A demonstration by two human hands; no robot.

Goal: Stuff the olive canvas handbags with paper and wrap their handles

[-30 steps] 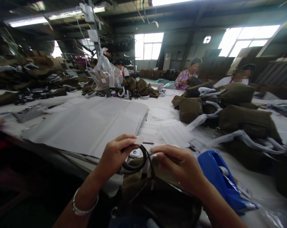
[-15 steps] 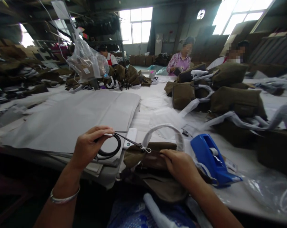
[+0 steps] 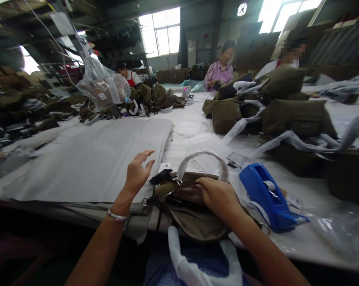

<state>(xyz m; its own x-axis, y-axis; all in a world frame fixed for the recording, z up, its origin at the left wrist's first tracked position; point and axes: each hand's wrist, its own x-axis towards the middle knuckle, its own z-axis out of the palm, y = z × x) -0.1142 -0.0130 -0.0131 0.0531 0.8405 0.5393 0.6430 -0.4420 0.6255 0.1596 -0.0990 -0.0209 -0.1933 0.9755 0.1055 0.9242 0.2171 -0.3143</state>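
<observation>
An olive-brown handbag (image 3: 203, 226) lies at the table's front edge, its mouth gaping and its lining showing. Both its handles are wrapped in white; one handle (image 3: 201, 154) arches up behind the mouth, the other hangs toward me. My right hand (image 3: 219, 196) pinches the far rim of the mouth. Left of the bag, my left hand (image 3: 139, 172) is raised with thumb and fingers apart, holding nothing. Close to its fingertips, a dark strap (image 3: 161, 176) with a metal clip (image 3: 177, 180) lies over the bag's left corner.
A blue tape dispenser (image 3: 267, 198) stands right of the bag. Large white sheets (image 3: 87, 159) are stacked at left. More olive bags (image 3: 298, 123) are piled at right. A clear plastic bag (image 3: 102, 79) hangs at back left. Several people (image 3: 219, 73) are across the table.
My left hand has let go of the coiled dark strap and opened. The strap now rests at the bag's left corner. My right hand keeps its hold on the rim.
</observation>
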